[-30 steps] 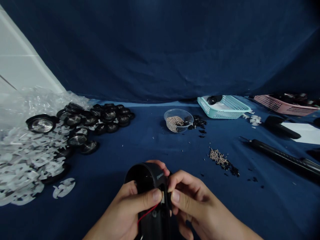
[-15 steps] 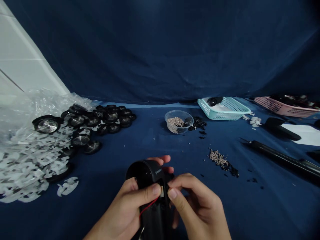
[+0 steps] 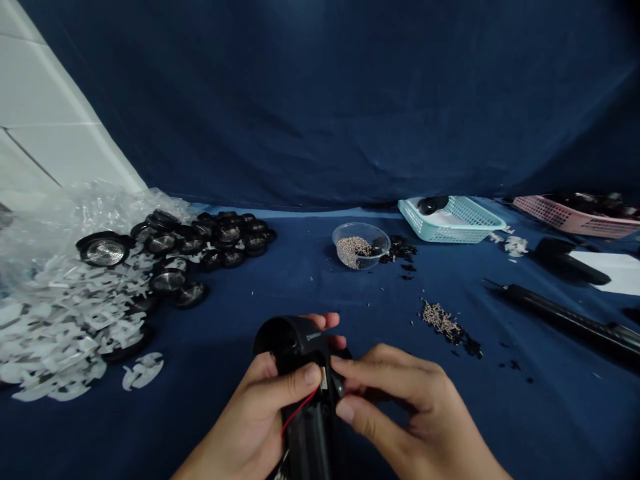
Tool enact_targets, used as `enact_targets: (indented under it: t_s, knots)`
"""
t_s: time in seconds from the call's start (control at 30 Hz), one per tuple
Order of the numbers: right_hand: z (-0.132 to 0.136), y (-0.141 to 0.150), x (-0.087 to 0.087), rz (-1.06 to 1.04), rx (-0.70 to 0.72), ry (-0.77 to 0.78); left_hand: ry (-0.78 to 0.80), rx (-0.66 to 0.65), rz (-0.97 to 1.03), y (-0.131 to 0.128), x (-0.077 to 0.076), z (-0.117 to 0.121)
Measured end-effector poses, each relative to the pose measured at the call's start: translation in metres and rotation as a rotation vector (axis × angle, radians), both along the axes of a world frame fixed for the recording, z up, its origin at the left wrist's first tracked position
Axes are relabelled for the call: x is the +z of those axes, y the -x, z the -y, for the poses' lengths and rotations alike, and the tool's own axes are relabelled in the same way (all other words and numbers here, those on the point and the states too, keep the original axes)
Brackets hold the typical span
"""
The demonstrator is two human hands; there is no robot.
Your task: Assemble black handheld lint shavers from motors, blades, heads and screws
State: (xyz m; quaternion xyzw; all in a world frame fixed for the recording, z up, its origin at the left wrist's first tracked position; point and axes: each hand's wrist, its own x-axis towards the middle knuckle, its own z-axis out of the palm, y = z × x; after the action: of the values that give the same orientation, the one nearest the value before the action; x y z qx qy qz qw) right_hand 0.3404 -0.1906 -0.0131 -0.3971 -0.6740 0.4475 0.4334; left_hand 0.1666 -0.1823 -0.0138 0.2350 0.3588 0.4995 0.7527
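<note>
My left hand is wrapped round a black tubular housing with an open round end pointing away from me; its thumb presses a red wire against the body. My right hand pinches with thumb and forefinger at a small part on the housing's right side, beside my left thumb. What the pinch holds is too small to make out. Both hands are low in the middle of the view, above the blue cloth.
Black round mesh caps and white paper cut-outs lie at left beside clear plastic wrap. A clear bowl of small screws, a loose screw pile, a teal basket, a pink basket and a black electric screwdriver lie right.
My right hand's fingers have shifted from a curled grip to a flatter pinch on the housing's side. The view has drifted slightly, so the table objects appear a little further right.
</note>
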Motion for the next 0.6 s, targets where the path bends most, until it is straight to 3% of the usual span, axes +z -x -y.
enact_targets:
  t_s: [0.13, 0.3, 0.4, 0.6]
  knots:
    - [-0.004, -0.003, 0.003, -0.143, 0.031, 0.144, 0.010, -0.031, 0.052, 0.000, -0.001, 0.001]
    - [-0.005, 0.003, -0.012, -0.467, 0.138, 0.405, 0.034, -0.044, 0.105, -0.001, -0.002, 0.000]
    - [-0.005, 0.012, -0.024, -0.637, 0.195, 0.442, 0.055, -0.034, 0.121, -0.001, -0.004, 0.001]
    - [0.000, 0.023, -0.039, -0.717, 0.155, 0.405, 0.107, 0.000, 0.176, 0.002, -0.011, 0.002]
